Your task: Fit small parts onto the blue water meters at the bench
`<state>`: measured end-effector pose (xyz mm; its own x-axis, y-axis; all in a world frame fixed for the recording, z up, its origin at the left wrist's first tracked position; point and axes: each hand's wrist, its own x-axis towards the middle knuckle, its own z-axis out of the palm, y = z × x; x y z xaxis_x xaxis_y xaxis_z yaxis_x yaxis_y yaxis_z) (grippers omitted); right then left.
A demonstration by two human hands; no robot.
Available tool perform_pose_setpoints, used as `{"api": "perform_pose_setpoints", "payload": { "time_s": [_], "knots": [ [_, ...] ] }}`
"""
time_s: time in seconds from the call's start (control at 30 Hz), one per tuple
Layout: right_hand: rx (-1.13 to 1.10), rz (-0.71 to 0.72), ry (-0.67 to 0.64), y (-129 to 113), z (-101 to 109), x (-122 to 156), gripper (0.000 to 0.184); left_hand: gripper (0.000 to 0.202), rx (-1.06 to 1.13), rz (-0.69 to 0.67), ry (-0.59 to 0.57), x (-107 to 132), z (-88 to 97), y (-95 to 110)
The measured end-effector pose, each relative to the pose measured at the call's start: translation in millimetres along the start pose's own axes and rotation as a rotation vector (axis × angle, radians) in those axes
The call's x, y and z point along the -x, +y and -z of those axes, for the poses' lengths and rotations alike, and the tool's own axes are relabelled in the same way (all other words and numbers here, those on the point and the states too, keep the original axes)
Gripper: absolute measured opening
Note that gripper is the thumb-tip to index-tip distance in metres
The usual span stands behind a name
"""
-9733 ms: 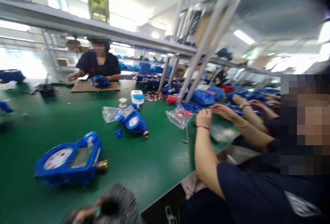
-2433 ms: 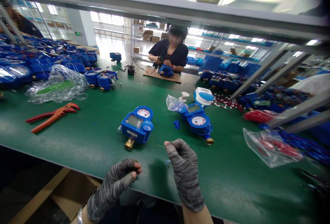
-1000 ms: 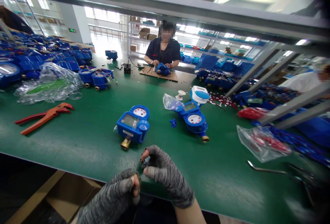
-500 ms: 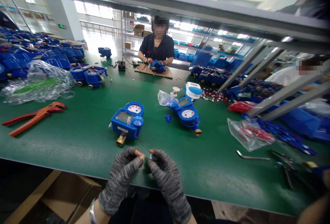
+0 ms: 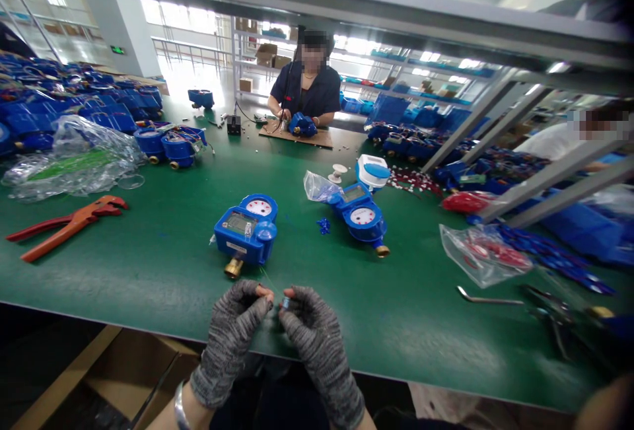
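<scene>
My left hand [image 5: 240,318], in a grey fingerless knit glove, is closed in a pinch near the table's front edge. Whatever its fingertips hold is too small to make out. Just beside it my right hand [image 5: 314,327], gloved alike, pinches a small light-blue piece [image 5: 286,302] between thumb and finger. A thin pale thread [image 5: 266,276] runs from below the nearest blue water meter [image 5: 242,235] down toward both hands. That meter rests on the green table, its brass fitting [image 5: 233,267] pointing at me. The fingertips stay a small gap apart.
Right of centre lie a second blue meter [image 5: 364,218], a white spool [image 5: 337,173] and small blue bits [image 5: 323,225]. Orange-red pliers [image 5: 74,226] lie left; a bent metal rod [image 5: 488,299] and dark tools lie right. Across the table a person [image 5: 307,86] handles another meter.
Both hands have drifted slightly left, their pinches still closed. The view has shifted a little. The meters and tools stay where they were on the table.
</scene>
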<state>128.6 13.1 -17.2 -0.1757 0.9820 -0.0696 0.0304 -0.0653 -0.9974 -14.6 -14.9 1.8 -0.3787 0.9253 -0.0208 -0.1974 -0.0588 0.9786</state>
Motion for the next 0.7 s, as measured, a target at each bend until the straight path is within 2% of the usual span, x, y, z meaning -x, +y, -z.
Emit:
{"api": "perform_pose_setpoints", "payload": {
  "time_s": [0.4, 0.57, 0.7],
  "knots": [
    [0.008, 0.041, 0.011, -0.3, -2.1, 0.0, 0.027, 0.016, -0.038, 0.002, -0.014, 1.0, 0.9, 0.4],
    [-0.002, -0.001, 0.009, 2.3, -1.9, 0.5, 0.030, 0.019, -0.004, 0.055, -0.038, 1.8, -3.4, 3.0],
    [0.044, 0.064, 0.054, -0.2, -1.7, 0.6, 0.027, 0.024, 0.111, 0.161, -0.077, 1.5, -2.9, -1.4]
  ]
}}
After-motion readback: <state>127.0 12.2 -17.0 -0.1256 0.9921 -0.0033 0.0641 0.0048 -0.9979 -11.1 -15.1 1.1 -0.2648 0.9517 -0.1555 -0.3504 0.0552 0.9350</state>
